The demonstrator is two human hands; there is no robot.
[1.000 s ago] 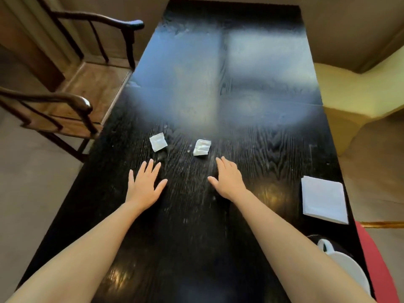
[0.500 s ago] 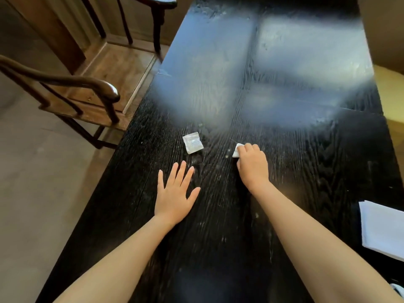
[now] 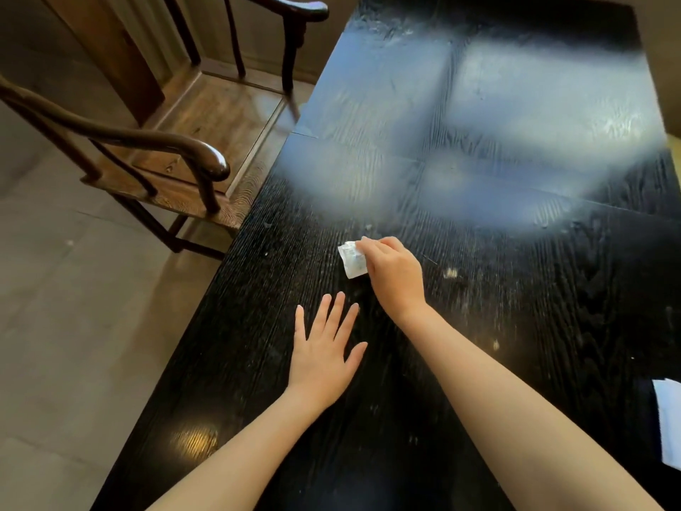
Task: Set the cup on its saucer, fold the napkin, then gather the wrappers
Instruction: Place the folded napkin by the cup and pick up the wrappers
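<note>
A small clear-white wrapper (image 3: 352, 260) lies on the black table (image 3: 516, 326) near its left side. My right hand (image 3: 396, 276) is curled over the wrapper's right edge, with the fingertips pinched on it. The second wrapper is not visible; it may be hidden under that hand. My left hand (image 3: 324, 357) rests flat on the table just below, fingers spread, holding nothing. The white napkin (image 3: 669, 422) shows only partly at the right edge of the view. Cup and saucer are out of view.
Two dark wooden armchairs (image 3: 191, 156) stand close against the table's left edge, above a grey tiled floor (image 3: 73, 326). Crumbs and dust speckle the tabletop to the right of my right hand. A bright window reflection covers the far half.
My right hand closed on the right-hand wrapper, then slid left to the other wrapper. My left hand stayed flat. The view swung left, so the cup left the view and the napkin is cut off.
</note>
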